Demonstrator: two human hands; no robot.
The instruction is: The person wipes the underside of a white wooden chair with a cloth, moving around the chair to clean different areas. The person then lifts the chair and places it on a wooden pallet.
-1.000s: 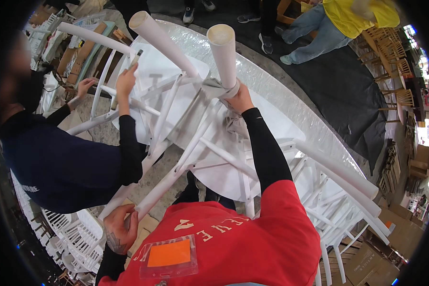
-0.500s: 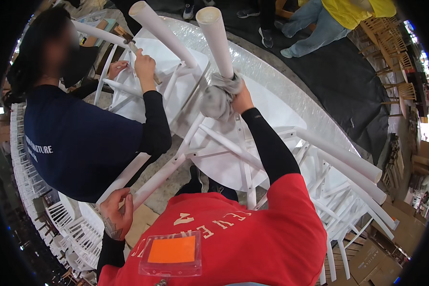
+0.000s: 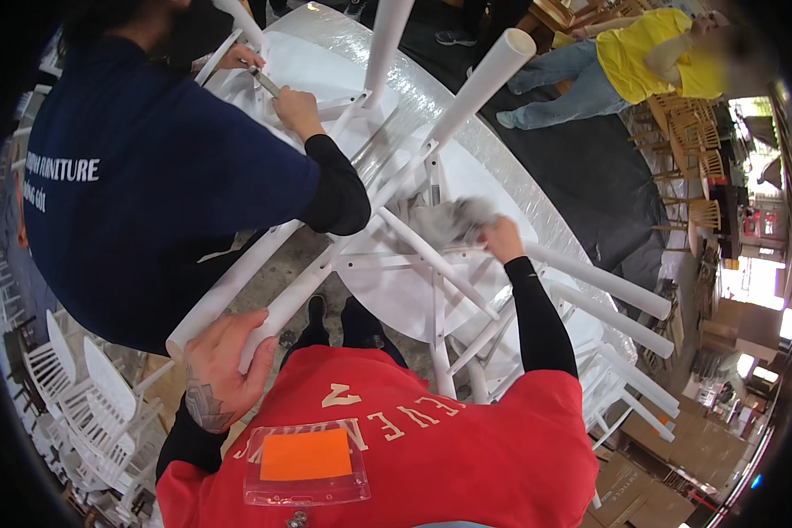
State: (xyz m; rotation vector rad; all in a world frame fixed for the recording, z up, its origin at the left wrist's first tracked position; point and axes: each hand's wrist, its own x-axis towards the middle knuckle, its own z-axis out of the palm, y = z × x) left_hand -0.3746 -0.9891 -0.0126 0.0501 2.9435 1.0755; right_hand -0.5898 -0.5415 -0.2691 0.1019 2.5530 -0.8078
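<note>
The end of a white leg [image 3: 295,297] is grasped by the left hand [image 3: 224,365], thumb on the near side. A grey cloth [image 3: 456,222] (blurred in places) is held by the right hand [image 3: 503,239] over the white panel [image 3: 387,304], close to the crossbars [image 3: 422,249]. A co-worker in dark blue [image 3: 167,167] is seen at left, a handled tool [image 3: 264,81] being gripped.

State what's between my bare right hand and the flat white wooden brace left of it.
The head view shows a blurred, crumpled grey cloth there, against your right hand.
</note>
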